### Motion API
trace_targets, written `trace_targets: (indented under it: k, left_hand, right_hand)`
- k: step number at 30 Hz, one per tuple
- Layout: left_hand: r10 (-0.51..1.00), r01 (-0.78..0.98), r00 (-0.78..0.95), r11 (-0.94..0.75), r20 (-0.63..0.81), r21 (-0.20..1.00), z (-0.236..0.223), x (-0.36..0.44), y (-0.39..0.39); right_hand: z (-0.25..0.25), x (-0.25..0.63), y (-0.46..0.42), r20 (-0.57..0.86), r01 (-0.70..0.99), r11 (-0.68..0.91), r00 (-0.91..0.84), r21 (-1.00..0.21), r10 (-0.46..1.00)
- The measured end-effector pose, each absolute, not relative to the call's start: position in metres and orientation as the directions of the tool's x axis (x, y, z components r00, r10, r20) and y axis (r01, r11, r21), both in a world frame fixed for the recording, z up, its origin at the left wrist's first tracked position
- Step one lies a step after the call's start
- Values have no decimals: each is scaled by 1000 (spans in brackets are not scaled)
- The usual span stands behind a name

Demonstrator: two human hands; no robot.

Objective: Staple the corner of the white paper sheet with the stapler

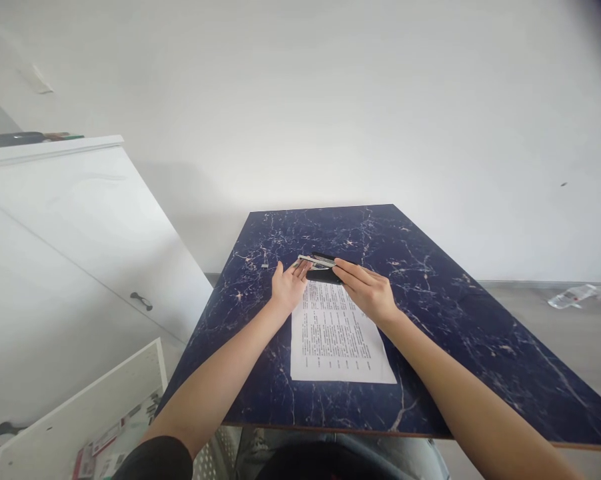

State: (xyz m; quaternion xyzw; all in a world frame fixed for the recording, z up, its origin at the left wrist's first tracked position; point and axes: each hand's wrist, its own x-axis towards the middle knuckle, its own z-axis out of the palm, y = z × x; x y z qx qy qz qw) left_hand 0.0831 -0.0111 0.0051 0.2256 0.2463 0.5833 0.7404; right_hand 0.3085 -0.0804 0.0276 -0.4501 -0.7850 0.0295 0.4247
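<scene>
At the white printed paper sheet's (333, 337) far end, my right hand (370, 291) grips a slim black-and-silver tool (320, 262), likely steadied by my left hand (288, 287), its grip unclear.

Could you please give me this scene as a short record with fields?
Held object: black-and-silver object, possibly an opened stapler; details too small to confirm
Right hand: right hand grips the object from its right side
Left hand: left hand, palm turned up, fingers at the object's silver end
Paper: printed sheet, flat on the table
Surface: dark blue marble-patterned table
Left side: white cabinet, open drawer below
Floor, right: clear plastic bottle
</scene>
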Motion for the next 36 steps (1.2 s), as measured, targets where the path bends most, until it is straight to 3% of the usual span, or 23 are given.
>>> trace_targets:
  k: [4,7,12,18,22,28,34,36]
  left_hand:
    - [976,-766,177,218,-128,605,5,82,-10]
    - [980,-791,159,198,-117,579,4,80,-10]
    - [991,-806,65,121,-118,579,3,78,-9]
    - [982,-866,-42,56,-183,496,5,78,-8]
    - [994,-875,-66,-18,-82,483,5,76,-8]
    - [995,-843,-74,-99,69,529,15,76,-15]
    - [948,-721,198,-30,247,693,34,89,-46]
    - [914,-669,305,5,269,743,38,96,-59]
  right_hand:
    - [30,305,-82,668,695,540,-114,-475,735]
    - [33,303,-80,664,636,485,58,-600,746]
    - [30,314,-69,421,564,218,258,-796,869]
    - [18,321,-58,227,518,96,195,-850,954]
    - [18,315,-59,143,582,34,142,-812,979]
    - [18,312,-59,152,697,70,56,-714,987]
    - [20,315,-57,238,775,228,-103,-590,966]
    - [25,315,-60,331,767,307,-131,-564,934]
